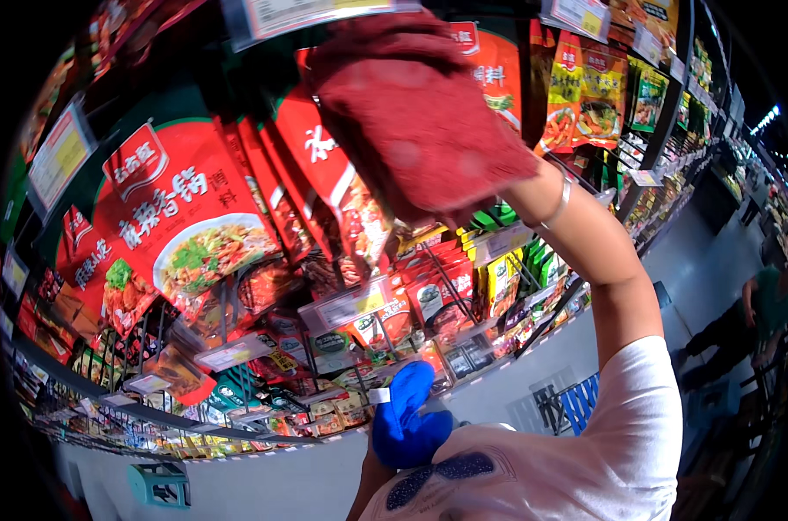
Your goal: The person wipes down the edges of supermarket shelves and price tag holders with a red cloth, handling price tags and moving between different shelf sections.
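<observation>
A dark red plush cloth or mitt (420, 124), blurred, covers my right hand up to the wrist, so its fingers are hidden. It is raised against hanging red seasoning packets (325, 150), just below a clear shelf label holder (322, 16). Low in front of my body, a bright blue fabric mitt (400, 423) with a white tag (379, 395) covers my left hand, and a thumb-like lobe stands apart from the rest. I see nothing held outside the blue mitt. A large red packet (185, 208) with a picture of a bowl hangs to the left.
Metal hooks and racks of packets (439, 286) fill the shelf below. Price label holders (348, 303) jut out from it. A teal plastic stool (159, 485) stands on the floor at lower left. Another person (752, 319) is in the aisle at right.
</observation>
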